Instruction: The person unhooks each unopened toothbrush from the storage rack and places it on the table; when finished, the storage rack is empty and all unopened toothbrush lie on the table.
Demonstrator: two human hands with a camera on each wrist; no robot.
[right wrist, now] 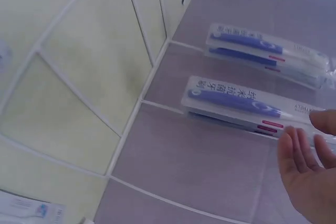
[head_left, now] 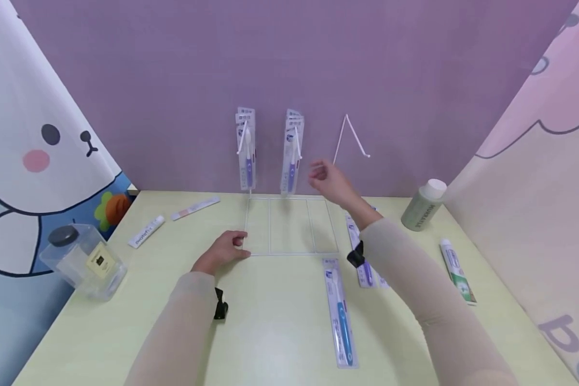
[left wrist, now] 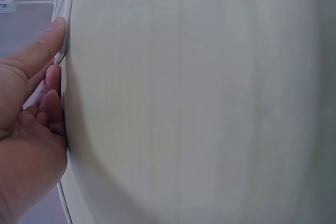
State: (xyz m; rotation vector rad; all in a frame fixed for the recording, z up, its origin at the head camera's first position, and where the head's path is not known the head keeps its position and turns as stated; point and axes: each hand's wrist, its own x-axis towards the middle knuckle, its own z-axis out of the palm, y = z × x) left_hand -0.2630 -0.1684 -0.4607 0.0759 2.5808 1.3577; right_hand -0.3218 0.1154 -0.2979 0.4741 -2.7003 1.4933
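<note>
A white wire display rack (head_left: pixel 289 254) stands on the table with packaged toothbrushes on two of its hooks. My left hand (head_left: pixel 224 249) grips the front left corner of its base; the left wrist view shows the thumb (left wrist: pixel 56 30) against the wire. On the left hook hang toothbrush packs (head_left: pixel 247 155), and on the middle hook more purple toothbrush packs (head_left: pixel 291 161). The right hook (head_left: pixel 354 134) carries nothing. My right hand (head_left: pixel 335 185) is raised just right of the middle packs, fingers loosely bent with nothing in them.
A blue packaged toothbrush (head_left: pixel 340 316) lies in front of the rack, with purple ones (head_left: pixel 365 273) partly under my right forearm. Rightward are a green bottle (head_left: pixel 422 206) and a toothpaste tube (head_left: pixel 457 273). A clear jar (head_left: pixel 89 262), small tube (head_left: pixel 146 231) and slim box (head_left: pixel 195 208) are leftward.
</note>
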